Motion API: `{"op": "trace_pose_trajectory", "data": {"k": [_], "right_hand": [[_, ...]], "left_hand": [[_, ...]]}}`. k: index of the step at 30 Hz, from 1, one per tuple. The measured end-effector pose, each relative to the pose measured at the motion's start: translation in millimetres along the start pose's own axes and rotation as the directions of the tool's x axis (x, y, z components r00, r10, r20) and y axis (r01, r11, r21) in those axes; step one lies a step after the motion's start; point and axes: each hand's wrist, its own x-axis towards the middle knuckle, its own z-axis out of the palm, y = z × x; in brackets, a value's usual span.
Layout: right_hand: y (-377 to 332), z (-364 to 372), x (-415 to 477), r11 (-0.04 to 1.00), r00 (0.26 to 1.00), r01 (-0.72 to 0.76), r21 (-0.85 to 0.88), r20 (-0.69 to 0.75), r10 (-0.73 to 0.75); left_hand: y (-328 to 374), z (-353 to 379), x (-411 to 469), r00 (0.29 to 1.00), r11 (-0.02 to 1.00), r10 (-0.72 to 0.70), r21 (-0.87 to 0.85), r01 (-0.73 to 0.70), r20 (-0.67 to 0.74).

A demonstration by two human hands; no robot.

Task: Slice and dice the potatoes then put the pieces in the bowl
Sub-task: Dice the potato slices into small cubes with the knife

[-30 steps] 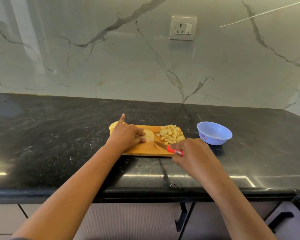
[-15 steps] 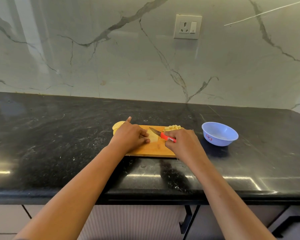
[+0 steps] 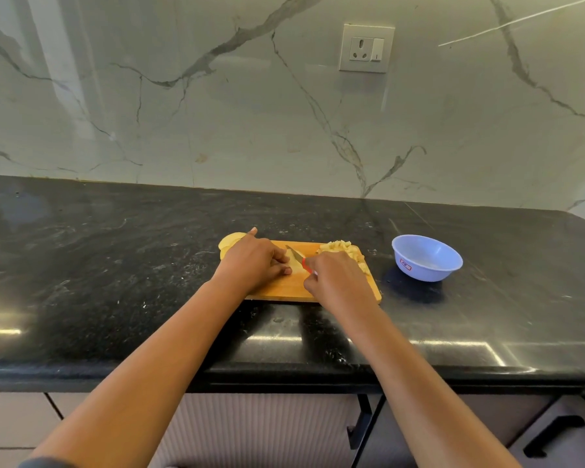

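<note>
Right hand (image 3: 338,282) has swung in from the near edge of the cutting board (image 3: 284,290) toward the middle, so the knife (image 3: 299,258) that was hanging back a second ago now sits with its blade angled over the potato slice (image 3: 294,267), right beside the left fingertips. That hand is wrapped around the red handle. The left hand (image 3: 254,261) is curled down on the slice to pin it, with the index finger sticking out toward the upper left. Progress-wise I'd call it maybe halfway or a bit past. There's a decent diced pile (image 3: 338,246) at the far right end of the board, now half hidden behind the right hand, and a few uncut round slices (image 3: 228,241) stacked off the board's left end, behind the left hand. The blue bowl (image 3: 426,268) sits to the right of the board, not touching it, and as far as I can tell nothing's gone in yet, so the whole transfer step is left, plus dicing the remaining slices. All of it sits on a glossy black speckled countertop (image 3: 115,265). White marble backsplash (image 3: 217,130) with grey veins fills the top of the frame, there's a wall socket (image 3: 366,48) upper right of centre, and pale cabinet fronts (image 3: 250,430) with black handles run along the bottom.
</note>
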Motion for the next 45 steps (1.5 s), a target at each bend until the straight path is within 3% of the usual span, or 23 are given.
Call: {"op": "trace_pose_trajectory", "data": {"k": [9, 15, 20, 26, 32, 38, 45], "right_hand": [[12.3, -26.1, -52.3, 0.998, 0.994, -0.018, 0.061, 0.108, 0.011], [19.4, -46.3, -59.7, 0.993, 0.999, -0.004, 0.115, 0.032, 0.0], [11.1, -31.1, -36.9, 0.983, 0.997, -0.003, 0.184, -0.074, 0.016], [4.9, -20.4, -19.3, 0.983, 0.997, 0.002, 0.185, -0.074, 0.012], [5.7, -15.2, -15.1, 0.982, 0.999, 0.005, 0.187, -0.053, 0.005], [-2.1, -5.6, -4.6, 0.998, 0.997, 0.016, 0.067, -0.071, -0.011], [-10.5, 1.8, -6.6, 0.997, 0.999, 0.044, -0.065, 0.009, -0.044]], "left_hand": [[4.1, -6.2, -5.2, 0.998, 0.998, 0.05, 0.048, -0.048, -0.031], [4.4, -5.7, -15.6, 0.993, 0.993, 0.057, 0.111, -0.045, -0.101], [3.7, -4.4, -19.8, 0.997, 0.985, 0.055, 0.168, -0.046, -0.053], [3.8, -4.8, -16.4, 0.997, 0.967, 0.071, 0.244, -0.077, 0.032], [6.2, -3.8, -13.9, 0.998, 0.962, 0.069, 0.263, -0.068, 0.007], [5.7, -1.6, -14.6, 0.995, 0.963, 0.095, 0.255, -0.081, -0.042], [7.3, 1.2, -13.9, 0.991, 0.982, 0.073, 0.184, -0.052, -0.113]]}}
